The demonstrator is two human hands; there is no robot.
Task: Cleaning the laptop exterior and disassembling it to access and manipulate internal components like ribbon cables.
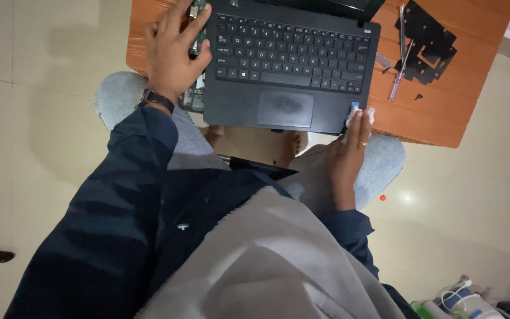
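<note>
A small orange wooden table (444, 121) stands on a pale tiled floor (42, 88). On it lie a dark open laptop (290, 65), a black cut-out sheet (426, 41) and a slim screwdriver (398, 82) beside that sheet.

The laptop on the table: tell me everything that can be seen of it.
The laptop is dark, matte and plastic-looking. It lies open on the orange wooden table, its keyboard deck slightly turned, with black keys and a smudged grey touchpad. Only the screen's bottom edge shows at the top of the view. Its near edge overhangs the table above the person's lap. The left hand rests at its left edge over a green circuit board. The right hand presses a white wad on the front right corner.
</note>
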